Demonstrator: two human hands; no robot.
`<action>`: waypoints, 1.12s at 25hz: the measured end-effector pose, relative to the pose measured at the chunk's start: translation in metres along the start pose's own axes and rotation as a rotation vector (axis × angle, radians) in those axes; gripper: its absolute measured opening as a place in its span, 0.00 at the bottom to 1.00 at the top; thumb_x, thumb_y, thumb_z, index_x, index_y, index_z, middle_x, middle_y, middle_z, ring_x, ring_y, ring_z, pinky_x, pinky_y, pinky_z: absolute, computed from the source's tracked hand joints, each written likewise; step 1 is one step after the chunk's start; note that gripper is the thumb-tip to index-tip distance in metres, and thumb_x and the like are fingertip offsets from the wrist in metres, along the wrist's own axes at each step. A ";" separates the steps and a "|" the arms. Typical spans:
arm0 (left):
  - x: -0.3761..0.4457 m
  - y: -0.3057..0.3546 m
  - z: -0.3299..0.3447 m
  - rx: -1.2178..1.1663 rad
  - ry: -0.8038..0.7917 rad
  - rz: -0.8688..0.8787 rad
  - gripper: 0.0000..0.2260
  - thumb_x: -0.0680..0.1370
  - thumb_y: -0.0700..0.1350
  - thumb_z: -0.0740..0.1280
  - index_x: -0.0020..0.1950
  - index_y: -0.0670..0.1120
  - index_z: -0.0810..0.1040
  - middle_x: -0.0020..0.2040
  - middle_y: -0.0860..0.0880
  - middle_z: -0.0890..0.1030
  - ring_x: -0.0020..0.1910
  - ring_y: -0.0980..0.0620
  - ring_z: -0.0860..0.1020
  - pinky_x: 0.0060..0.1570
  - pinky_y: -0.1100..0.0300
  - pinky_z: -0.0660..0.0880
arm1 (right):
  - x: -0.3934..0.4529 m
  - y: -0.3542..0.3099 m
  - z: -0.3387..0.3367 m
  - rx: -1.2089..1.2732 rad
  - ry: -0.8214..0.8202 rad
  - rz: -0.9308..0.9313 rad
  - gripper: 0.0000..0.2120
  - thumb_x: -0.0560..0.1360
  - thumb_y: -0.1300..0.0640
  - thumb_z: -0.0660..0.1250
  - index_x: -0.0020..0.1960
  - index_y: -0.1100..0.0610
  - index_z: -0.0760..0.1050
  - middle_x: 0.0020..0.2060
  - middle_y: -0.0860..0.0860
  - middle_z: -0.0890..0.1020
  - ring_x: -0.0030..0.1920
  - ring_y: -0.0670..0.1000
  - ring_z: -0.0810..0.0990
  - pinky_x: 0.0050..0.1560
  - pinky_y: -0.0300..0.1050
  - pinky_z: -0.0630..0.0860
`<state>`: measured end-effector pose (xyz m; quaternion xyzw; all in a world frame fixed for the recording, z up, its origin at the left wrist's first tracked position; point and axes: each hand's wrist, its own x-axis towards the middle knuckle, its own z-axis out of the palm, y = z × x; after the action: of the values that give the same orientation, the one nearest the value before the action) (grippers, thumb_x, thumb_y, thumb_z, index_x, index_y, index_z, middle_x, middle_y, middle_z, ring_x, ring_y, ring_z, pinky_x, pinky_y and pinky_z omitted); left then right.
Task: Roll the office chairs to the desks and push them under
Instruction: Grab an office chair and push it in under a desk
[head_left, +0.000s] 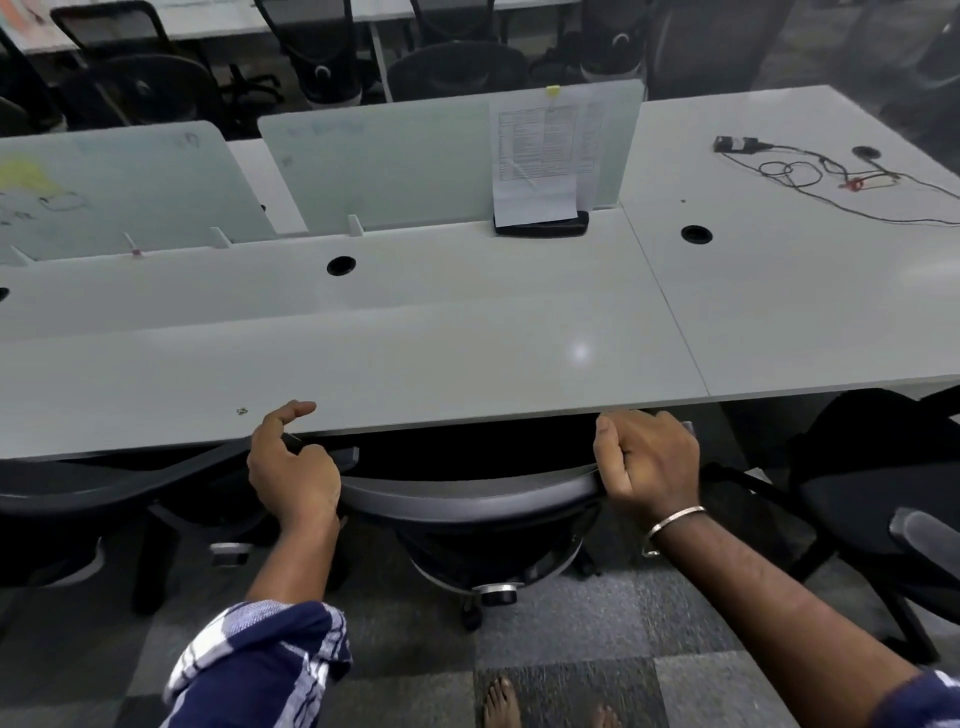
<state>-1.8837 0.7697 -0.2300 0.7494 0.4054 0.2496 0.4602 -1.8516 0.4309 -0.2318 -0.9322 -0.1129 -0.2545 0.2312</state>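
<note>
Curved grey chair-back, smooth white desk

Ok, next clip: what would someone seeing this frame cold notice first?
First, the two hands at the bottom centre: the left hand and right hand grip the top of a dark office chair whose seat is already under the near edge of the long white desk. Next, the printed sheet clipped to the frosted divider at the back, and a tangle of black cables lying on the desk's far right.
</note>
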 end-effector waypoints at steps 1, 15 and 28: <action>-0.005 0.000 -0.006 0.050 -0.025 0.015 0.31 0.67 0.28 0.55 0.53 0.59 0.82 0.55 0.61 0.80 0.56 0.65 0.77 0.58 0.60 0.74 | -0.005 -0.001 -0.004 -0.005 -0.007 0.005 0.18 0.80 0.52 0.55 0.31 0.50 0.61 0.26 0.46 0.65 0.28 0.51 0.62 0.34 0.48 0.60; -0.120 0.055 0.021 0.399 -0.880 0.714 0.07 0.79 0.52 0.70 0.57 0.58 0.83 0.51 0.62 0.84 0.51 0.62 0.81 0.54 0.54 0.79 | -0.097 0.017 -0.043 0.143 -0.238 0.092 0.24 0.85 0.51 0.56 0.81 0.42 0.63 0.83 0.43 0.55 0.84 0.50 0.46 0.82 0.55 0.46; -0.354 0.084 0.119 0.075 -1.314 0.920 0.21 0.80 0.46 0.73 0.72 0.51 0.76 0.72 0.60 0.76 0.73 0.65 0.70 0.73 0.65 0.67 | -0.248 0.252 -0.192 -0.043 -0.427 0.521 0.29 0.82 0.58 0.63 0.81 0.49 0.61 0.81 0.48 0.63 0.83 0.49 0.53 0.81 0.45 0.48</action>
<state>-1.9565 0.3946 -0.2091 0.8501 -0.2896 -0.0917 0.4301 -2.0592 0.0958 -0.3098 -0.9667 0.0888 0.0120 0.2399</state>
